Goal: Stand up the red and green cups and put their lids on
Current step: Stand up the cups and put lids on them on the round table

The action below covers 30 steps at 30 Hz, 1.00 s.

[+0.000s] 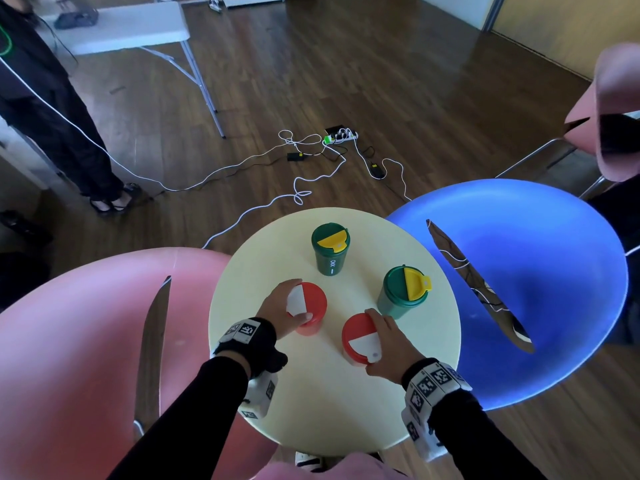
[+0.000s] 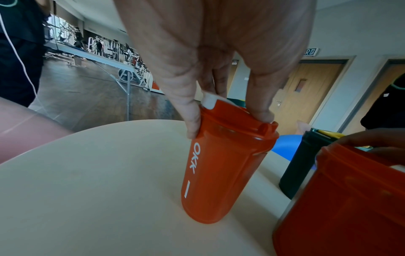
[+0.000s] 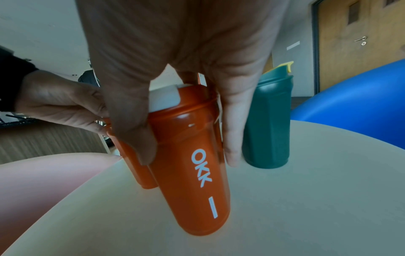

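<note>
Four lidded cups stand on the round desk (image 1: 398, 407): left hand (image 1: 277, 310) grips the left red cup (image 1: 310, 306) from above, right hand (image 1: 389, 344) clasps the near red cup (image 1: 358, 336); two green cups (image 1: 330, 249) stand beyond

Long black sleeves (image 1: 194, 403) end at black wrist straps (image 1: 249, 336) carrying white blocks printed with black square markers (image 1: 427, 384).
</note>
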Each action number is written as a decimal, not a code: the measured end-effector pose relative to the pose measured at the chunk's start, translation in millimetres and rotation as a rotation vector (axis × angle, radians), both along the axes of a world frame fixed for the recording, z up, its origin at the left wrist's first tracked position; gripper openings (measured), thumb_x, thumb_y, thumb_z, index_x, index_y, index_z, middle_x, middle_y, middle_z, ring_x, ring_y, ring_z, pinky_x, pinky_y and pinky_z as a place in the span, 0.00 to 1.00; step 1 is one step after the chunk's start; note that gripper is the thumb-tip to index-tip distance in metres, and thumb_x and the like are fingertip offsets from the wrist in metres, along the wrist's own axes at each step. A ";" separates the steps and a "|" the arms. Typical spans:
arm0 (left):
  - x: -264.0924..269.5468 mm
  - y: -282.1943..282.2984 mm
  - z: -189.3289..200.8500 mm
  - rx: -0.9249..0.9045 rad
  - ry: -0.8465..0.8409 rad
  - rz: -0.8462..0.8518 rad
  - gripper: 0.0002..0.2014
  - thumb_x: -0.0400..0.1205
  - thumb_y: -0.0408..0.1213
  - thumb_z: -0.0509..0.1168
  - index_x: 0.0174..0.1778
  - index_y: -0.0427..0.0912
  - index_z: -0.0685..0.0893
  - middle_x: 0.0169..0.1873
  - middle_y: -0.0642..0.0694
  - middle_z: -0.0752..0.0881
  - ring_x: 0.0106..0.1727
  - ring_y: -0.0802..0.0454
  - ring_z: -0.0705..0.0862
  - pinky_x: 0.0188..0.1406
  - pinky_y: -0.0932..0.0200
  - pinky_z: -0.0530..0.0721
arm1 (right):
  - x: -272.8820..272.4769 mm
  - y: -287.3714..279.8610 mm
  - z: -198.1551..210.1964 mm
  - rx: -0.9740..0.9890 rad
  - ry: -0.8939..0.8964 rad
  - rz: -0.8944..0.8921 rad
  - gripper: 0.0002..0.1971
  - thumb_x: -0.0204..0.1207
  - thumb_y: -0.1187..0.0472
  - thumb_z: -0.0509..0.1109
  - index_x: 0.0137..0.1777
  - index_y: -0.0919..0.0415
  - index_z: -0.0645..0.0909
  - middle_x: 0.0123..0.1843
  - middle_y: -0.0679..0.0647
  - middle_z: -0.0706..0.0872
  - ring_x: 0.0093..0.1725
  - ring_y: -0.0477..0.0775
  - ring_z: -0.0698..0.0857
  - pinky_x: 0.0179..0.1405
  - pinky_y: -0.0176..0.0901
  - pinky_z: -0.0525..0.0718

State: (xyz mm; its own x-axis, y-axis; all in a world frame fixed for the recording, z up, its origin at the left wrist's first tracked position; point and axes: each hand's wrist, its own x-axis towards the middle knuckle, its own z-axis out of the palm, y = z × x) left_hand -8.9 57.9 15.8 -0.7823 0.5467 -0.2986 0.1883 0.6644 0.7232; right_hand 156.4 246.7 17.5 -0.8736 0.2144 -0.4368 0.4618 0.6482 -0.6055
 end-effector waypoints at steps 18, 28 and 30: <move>-8.1 14.9 0.2 -0.039 0.044 0.024 0.45 0.65 0.40 0.79 0.77 0.45 0.63 0.75 0.49 0.67 0.75 0.50 0.68 0.70 0.62 0.64 | -11.1 -9.5 -0.4 -0.025 0.059 -0.070 0.51 0.58 0.61 0.81 0.79 0.56 0.55 0.71 0.56 0.66 0.68 0.57 0.72 0.62 0.38 0.72; -16.9 14.8 0.0 -0.041 0.006 0.027 0.40 0.72 0.45 0.74 0.78 0.45 0.61 0.76 0.48 0.66 0.76 0.49 0.67 0.72 0.59 0.64 | -26.7 -14.2 1.1 -0.010 0.050 -0.087 0.52 0.59 0.56 0.82 0.79 0.57 0.54 0.71 0.57 0.66 0.69 0.58 0.73 0.64 0.44 0.75; -19.4 13.1 -1.3 -0.027 -0.005 0.024 0.37 0.75 0.43 0.72 0.78 0.46 0.62 0.76 0.47 0.67 0.73 0.47 0.70 0.73 0.54 0.67 | -28.1 -15.0 2.3 -0.003 0.047 -0.084 0.52 0.58 0.56 0.82 0.79 0.57 0.54 0.71 0.57 0.66 0.69 0.58 0.73 0.65 0.45 0.75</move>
